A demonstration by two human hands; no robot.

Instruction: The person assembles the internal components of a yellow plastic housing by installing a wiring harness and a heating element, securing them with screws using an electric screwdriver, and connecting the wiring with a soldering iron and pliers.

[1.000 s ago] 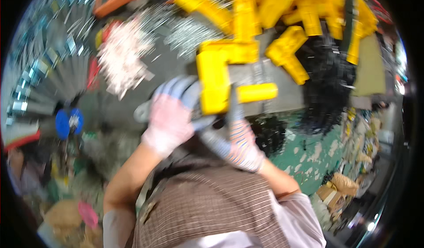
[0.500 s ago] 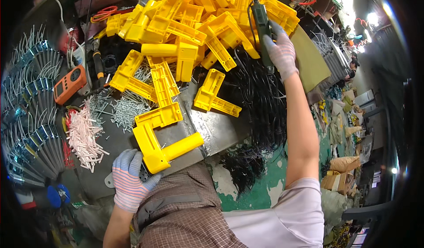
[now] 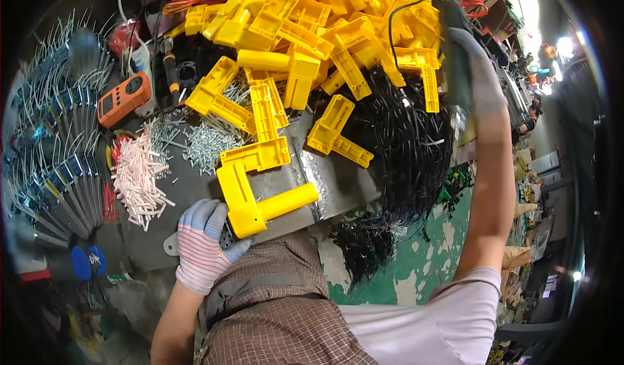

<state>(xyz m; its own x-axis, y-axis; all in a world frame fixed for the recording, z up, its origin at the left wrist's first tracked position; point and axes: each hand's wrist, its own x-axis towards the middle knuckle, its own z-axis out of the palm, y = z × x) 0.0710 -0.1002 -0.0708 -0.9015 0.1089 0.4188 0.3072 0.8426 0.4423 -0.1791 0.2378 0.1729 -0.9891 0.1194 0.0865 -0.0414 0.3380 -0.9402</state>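
Note:
My left hand (image 3: 205,247), in a striped glove, is closed around the near end of a yellow plastic housing (image 3: 244,199) at the table's front edge. A dark perforated part shows between the fingers and the housing. Out to the far right, my gloved right hand (image 3: 486,76) grips a dark green electric screwdriver (image 3: 457,66), both smeared by motion. More yellow housing halves lie just beyond the held one, with a loose half (image 3: 338,131) to its right. Silver screws (image 3: 205,147) and a pile of pale pink sleeves (image 3: 140,183) lie left of it.
A large heap of yellow housings (image 3: 305,20) covers the back of the table (image 3: 286,219). Black cables (image 3: 409,144) hang over its right side. An orange meter (image 3: 123,98), a screwdriver with a black-and-orange handle (image 3: 171,72) and rows of wired metal strips (image 3: 65,124) are at left.
My right hand has swung the electric screwdriver to the right, away from the yellow heap. My left hand keeps its hold on the housing. The whole view has shifted slightly.

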